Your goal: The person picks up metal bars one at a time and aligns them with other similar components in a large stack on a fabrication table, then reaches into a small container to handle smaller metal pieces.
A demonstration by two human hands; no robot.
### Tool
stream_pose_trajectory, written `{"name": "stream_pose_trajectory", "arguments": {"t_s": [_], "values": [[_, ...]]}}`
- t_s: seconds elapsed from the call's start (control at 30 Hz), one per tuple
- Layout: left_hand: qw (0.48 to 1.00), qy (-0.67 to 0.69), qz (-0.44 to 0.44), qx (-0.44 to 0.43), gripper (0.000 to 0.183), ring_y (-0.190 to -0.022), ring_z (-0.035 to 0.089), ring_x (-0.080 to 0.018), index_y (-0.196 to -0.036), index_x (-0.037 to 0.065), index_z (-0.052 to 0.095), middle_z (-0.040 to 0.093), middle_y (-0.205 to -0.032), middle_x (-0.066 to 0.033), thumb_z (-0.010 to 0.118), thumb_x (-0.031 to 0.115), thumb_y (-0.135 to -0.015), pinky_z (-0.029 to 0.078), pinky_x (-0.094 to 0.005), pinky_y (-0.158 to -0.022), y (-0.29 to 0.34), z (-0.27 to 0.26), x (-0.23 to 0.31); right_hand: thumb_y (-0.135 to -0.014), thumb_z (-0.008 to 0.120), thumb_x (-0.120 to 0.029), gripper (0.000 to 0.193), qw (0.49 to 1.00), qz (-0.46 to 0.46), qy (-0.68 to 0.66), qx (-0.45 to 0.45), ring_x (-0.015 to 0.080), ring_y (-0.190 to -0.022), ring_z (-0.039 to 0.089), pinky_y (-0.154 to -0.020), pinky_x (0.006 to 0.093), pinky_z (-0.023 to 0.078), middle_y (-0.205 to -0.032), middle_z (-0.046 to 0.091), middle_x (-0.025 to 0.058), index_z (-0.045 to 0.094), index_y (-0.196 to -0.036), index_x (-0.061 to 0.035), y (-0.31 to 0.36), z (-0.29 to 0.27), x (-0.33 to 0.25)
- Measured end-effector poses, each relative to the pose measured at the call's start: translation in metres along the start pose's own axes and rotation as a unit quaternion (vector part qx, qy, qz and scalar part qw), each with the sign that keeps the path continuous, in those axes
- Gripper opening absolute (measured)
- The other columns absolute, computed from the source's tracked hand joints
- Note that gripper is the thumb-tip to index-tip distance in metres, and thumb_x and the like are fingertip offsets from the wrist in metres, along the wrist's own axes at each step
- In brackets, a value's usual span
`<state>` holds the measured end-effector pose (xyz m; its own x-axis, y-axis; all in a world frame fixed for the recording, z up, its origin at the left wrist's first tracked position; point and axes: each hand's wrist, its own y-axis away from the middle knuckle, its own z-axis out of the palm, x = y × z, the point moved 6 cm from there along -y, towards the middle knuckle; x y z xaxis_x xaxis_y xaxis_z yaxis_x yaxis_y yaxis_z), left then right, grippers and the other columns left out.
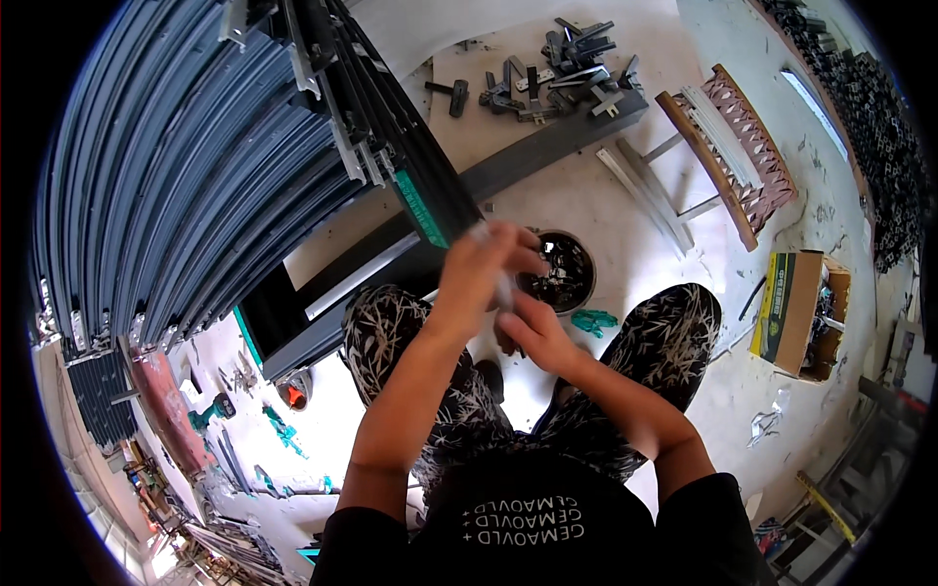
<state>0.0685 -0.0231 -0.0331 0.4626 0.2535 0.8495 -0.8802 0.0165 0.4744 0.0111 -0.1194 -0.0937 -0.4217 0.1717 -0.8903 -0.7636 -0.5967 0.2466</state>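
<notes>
In front of my knees my two hands are close together. My left hand point(477, 269), blurred by motion, curls its fingers around part of a small pale piece point(504, 292) too smeared to name. Just below and to the right, my right hand point(533, 327) is closed, thumb and fingers pinched at the lower end of that piece. A round bowl point(590, 276) of small dark metal parts stands right beside my fingers. To the left lies a dark metal frame point(322, 337), with a green strip point(420, 208) along one bar near my left hand.
Long grey metal profiles point(176, 176) are stacked at the left. Ahead, a dark bar point(552, 145) lies by a heap of metal fittings point(567, 78). At right are an overturned wooden stool point(718, 161) and an open cardboard box point(796, 313). A cordless drill point(213, 412) lies lower left.
</notes>
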Motion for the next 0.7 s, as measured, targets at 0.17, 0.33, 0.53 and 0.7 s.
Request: {"name": "stream_pose_trajectory", "arguments": {"t_s": [0.17,0.33,0.53,0.7], "values": [[0.987,0.053,0.12,0.094,0.037,-0.043,0.032,-0.0048,-0.083,0.002,0.056,0.036,-0.05,0.0038,0.047,0.035,-0.097,0.028,-0.0221,-0.041,0.002,-0.038,0.053,-0.093,0.051,-0.026,0.031,0.979,0.033,0.156,0.129,0.0163,-0.073,0.06,-0.07,0.0308,0.048,-0.082,0.064,0.0098,0.062,-0.101,0.0017,-0.019,-0.054,0.039],[0.989,0.062,0.104,0.081,0.035,-0.042,0.026,-0.0034,-0.082,0.001,0.055,0.033,-0.049,0.0048,0.047,0.032,-0.097,0.022,-0.0209,-0.04,0.009,-0.045,0.058,-0.077,0.06,-0.015,0.015,0.821,0.084,0.546,0.144,0.0342,-0.082,0.061,-0.074,0.0417,0.049,-0.088,0.064,0.0158,0.068,-0.088,-0.0075,-0.075,-0.127,0.099],[0.989,0.084,0.095,0.08,0.032,-0.041,0.026,-0.0027,-0.084,0.002,0.055,0.033,-0.049,0.0053,0.046,0.03,-0.097,0.022,-0.0199,-0.039,0.008,-0.049,0.058,-0.076,0.06,-0.009,0.016,0.716,0.069,0.689,0.088,0.0338,-0.091,0.06,-0.078,0.0419,0.051,-0.096,0.06,0.0158,0.065,-0.091,-0.0094,-0.095,-0.126,0.15],[0.988,0.101,0.094,0.068,0.032,-0.041,0.026,-0.0035,-0.084,0.002,0.054,0.033,-0.048,0.0051,0.042,0.028,-0.099,0.023,-0.0207,-0.039,0.011,-0.052,0.062,-0.073,0.065,-0.012,0.016,0.721,0.118,0.677,0.089,0.0335,-0.089,0.061,-0.079,0.0422,0.051,-0.093,0.062,0.0156,0.061,-0.087,-0.0063,-0.093,-0.139,0.148]]}}
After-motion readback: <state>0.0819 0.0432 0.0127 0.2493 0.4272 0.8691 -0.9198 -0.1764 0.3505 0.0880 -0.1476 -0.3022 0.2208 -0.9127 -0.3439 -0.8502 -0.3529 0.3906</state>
